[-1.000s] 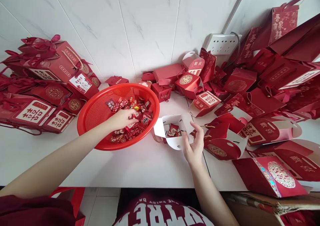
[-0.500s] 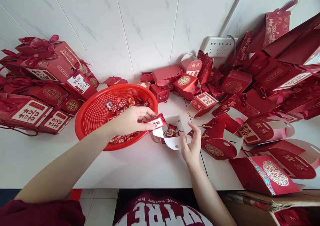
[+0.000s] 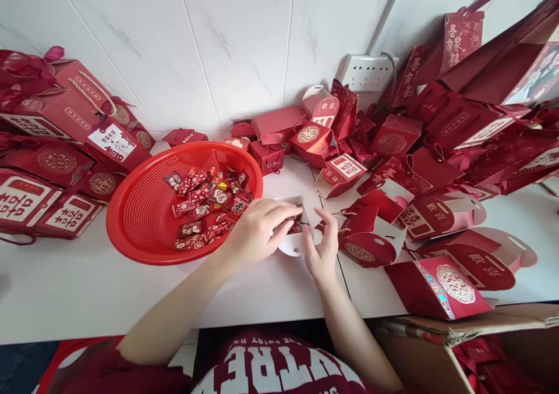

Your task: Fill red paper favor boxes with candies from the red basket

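A small open box (image 3: 292, 246), white inside, stands on the table in front of me with its flaps up. Wrapped candies partly show inside it. My left hand (image 3: 262, 228) reaches over the box from the left, its fingers bent down into the opening; whatever they pinch is hidden. At the right side of the box, my right hand (image 3: 322, 248) has the wall between thumb and fingers. To the left sits a red plastic basket (image 3: 131, 231) with several candies (image 3: 205, 199) in red and dark wrappers.
Red gift boxes (image 3: 56, 144) with ribbons are stacked at the left. Many more red boxes (image 3: 388, 187) crowd the right side. A power strip (image 3: 367, 73) is on the tiled wall behind. A cardboard carton (image 3: 419, 347) stands below the table edge at right.
My left hand has moved right from the basket's rim to over the box, and the red candy it held is out of sight. The whole view has shifted slightly.
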A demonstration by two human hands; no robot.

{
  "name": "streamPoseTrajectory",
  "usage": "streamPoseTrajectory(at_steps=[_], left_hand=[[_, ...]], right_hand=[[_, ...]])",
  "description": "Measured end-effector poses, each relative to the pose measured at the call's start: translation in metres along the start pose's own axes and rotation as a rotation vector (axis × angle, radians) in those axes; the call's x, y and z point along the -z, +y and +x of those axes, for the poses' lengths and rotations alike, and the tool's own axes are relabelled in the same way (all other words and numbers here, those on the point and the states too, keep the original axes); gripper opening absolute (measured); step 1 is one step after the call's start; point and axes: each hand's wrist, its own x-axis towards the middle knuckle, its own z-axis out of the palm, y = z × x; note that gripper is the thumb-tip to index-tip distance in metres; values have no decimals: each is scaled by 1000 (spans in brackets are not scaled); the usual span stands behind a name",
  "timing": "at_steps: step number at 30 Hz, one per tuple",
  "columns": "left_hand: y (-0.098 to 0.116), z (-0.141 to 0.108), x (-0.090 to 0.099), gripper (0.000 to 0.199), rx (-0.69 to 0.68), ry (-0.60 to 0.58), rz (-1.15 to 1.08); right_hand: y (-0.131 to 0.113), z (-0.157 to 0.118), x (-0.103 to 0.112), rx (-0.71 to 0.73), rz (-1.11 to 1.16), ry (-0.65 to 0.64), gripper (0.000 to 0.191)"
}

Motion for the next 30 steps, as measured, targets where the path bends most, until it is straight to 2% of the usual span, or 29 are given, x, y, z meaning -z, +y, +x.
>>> streamPoseTrajectory(at_steps=[2,4,6,8,10,12,14,16,19,21,24,26,28,30], left_hand=[[4,-21,-9,20,-50,159,-80],[7,-46,-21,16,1,270,-156],[9,-72,-35,15,131,255,-225],[8,-92,-48,14,347,187,-286],[4,-102,-59,13,543,170,-283],[-2,-104,-66,23,635,196,-246],[-8,-100,-68,45,641,206,-256],[-11,-94,-69,57,602,173,-326],[-9,-86,-71,57,522,115,-469],[-6,-84,-73,55,494,119,-532],[-3,-83,-77,57,494,151,-555],[-4,-82,-78,56,501,133,-574],[-5,-78,-77,53,501,99,-597],[-6,-70,-76,52,499,80,-596]], right_hand=[[-1,0,1,-18,1,2,43],[-2,1,2,-30,4,19,41],[-2,3,4,-41,4,56,36],[-1,4,6,-58,14,104,28],[-1,6,8,-68,41,141,21],[0,6,8,-44,72,160,18],[0,4,8,23,102,178,18],[0,3,7,99,144,206,20],[2,1,6,170,184,253,22],[3,0,6,183,178,271,20],[2,-1,7,150,160,290,17],[2,-1,7,103,152,302,16],[1,0,8,22,132,291,16],[1,2,8,-96,103,226,23]])
